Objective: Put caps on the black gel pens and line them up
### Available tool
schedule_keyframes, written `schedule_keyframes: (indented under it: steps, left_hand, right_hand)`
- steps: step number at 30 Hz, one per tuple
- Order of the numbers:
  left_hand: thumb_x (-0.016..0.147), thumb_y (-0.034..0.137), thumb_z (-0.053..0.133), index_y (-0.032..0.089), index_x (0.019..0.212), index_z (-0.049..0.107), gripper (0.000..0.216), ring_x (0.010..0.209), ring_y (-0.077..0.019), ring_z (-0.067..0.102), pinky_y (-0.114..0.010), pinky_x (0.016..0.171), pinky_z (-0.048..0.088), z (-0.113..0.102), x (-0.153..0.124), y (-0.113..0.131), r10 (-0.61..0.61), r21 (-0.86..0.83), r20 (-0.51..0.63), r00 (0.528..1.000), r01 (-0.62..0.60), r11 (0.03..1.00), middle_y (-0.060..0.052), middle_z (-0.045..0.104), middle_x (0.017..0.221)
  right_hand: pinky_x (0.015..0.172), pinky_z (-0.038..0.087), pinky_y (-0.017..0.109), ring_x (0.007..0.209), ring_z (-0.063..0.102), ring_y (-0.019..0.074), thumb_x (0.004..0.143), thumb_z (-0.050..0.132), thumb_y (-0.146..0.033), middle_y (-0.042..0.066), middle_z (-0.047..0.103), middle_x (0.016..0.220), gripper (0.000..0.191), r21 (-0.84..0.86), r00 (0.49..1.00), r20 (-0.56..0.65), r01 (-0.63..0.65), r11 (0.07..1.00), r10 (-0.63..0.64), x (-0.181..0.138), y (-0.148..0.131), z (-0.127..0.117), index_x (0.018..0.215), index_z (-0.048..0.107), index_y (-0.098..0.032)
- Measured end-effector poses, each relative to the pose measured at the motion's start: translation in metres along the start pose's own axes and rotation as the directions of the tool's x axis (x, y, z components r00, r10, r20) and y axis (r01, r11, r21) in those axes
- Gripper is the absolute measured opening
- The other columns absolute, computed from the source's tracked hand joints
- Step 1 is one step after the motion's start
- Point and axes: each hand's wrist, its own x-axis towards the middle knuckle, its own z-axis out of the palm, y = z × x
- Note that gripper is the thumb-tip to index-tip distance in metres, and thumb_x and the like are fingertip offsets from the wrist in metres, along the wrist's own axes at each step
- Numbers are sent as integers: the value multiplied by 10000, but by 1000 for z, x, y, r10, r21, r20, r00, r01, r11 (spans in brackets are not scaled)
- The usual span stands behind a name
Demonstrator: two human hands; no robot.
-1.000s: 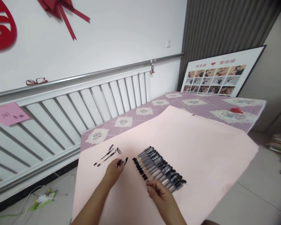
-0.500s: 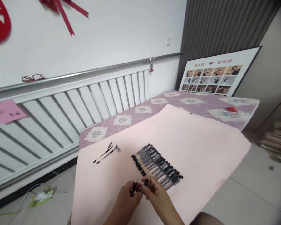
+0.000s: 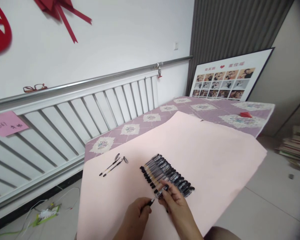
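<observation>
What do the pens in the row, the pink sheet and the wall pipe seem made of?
Pens: likely plastic; partly see-through, with glossy highlights on black ends. Sheet: probably matte paper, given its shineless surface and crisp edges. Pipe: apparently metal, smooth with a silvery sheen; bare or painted, unclear.

Pen [image 3: 151,202] in left hand [image 3: 137,213] — mostly hidden

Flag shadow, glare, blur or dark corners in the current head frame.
Head view: soft shadow on the pink sheet left of the pen row; head view: bright highlight along the metal pipe; head view: far-right stack looks soft, top-right corner darkened.
</observation>
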Motion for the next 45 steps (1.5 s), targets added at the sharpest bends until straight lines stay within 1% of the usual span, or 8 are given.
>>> schedule_keyframes:
  steps: [5, 10, 13, 18, 25, 33, 39, 45]
  left_hand:
    - [740, 162, 432, 196, 882, 625, 242, 728, -138, 540, -222, 675, 408, 0, 0, -1, 14, 43, -30, 999, -13, 999, 3, 630, 779]
    - [730, 137, 433, 201, 870, 624, 245, 720, -133, 556, -216, 669, 413, -1, 0, 1, 24, 45, -26, 999, -23, 999, 7, 635, 773]
    - [741, 128, 427, 202, 956, 599, 285, 745, -131, 578, -212, 688, 422, 1, 2, -1, 34, -7, -24, 999, -34, 999, 5, 647, 792]
    - [725, 124, 458, 177, 1094, 530, 379, 699, -128, 577, -218, 655, 430, 6, 6, -15, 9, -12, -65, 998, -9, 1000, -10, 642, 817]
    - [694, 114, 472, 194, 842, 628, 229, 688, -127, 543, -214, 636, 407, -1, 3, -17, 48, 78, -56, 997, -43, 996, 0, 617, 769]
    - [725, 118, 448, 205, 908, 607, 257, 565, -87, 487, -194, 562, 368, -3, -3, -8, 57, 124, -65, 996, -49, 991, 15, 610, 772]
    - [715, 133, 463, 189, 808, 580, 159, 536, -84, 460, -190, 531, 348, -4, -2, 0, 34, 98, -108, 994, -24, 995, 27, 590, 697]
    - [705, 130, 472, 195, 820, 586, 174, 562, -91, 479, -193, 550, 354, -4, -3, 6, 27, 71, -114, 993, -19, 997, 31, 593, 693]
  right_hand:
    - [600, 471, 285, 628, 538, 144, 637, 684, -491, 11, 593, 738, 449, -114, 997, -13, 75, 991, -77, 1, 1, 0, 997, 616, -233]
    - [604, 457, 290, 632, 540, 149, 662, 663, -479, 14, 598, 748, 464, -152, 994, 64, 102, 983, -93, -2, 5, 7, 1048, 586, -234]
    - [605, 452, 284, 672, 551, 157, 688, 650, -456, 23, 606, 789, 440, -120, 987, 118, 122, 985, -107, -4, 7, 11, 1057, 553, -238]
    - [618, 455, 284, 709, 557, 162, 703, 649, -427, 29, 602, 820, 357, -124, 987, 109, 135, 983, -122, -3, 11, 10, 986, 554, -231]
    - [615, 454, 274, 689, 550, 153, 707, 648, -421, 13, 592, 789, 337, -143, 987, 96, 140, 980, -127, -3, 12, 9, 982, 574, -240]
    - [639, 459, 270, 683, 535, 137, 740, 624, -400, 11, 584, 794, 312, -149, 987, 118, 125, 981, -108, -3, 11, 8, 1003, 580, -237]
    - [650, 456, 266, 688, 529, 132, 739, 632, -389, 0, 579, 784, 291, -130, 985, 147, 104, 986, -85, -3, 13, 8, 990, 586, -249]
    - [644, 452, 258, 683, 528, 127, 740, 632, -382, -7, 576, 763, 281, -110, 986, 149, 91, 990, -74, -3, 14, 9, 985, 587, -251]
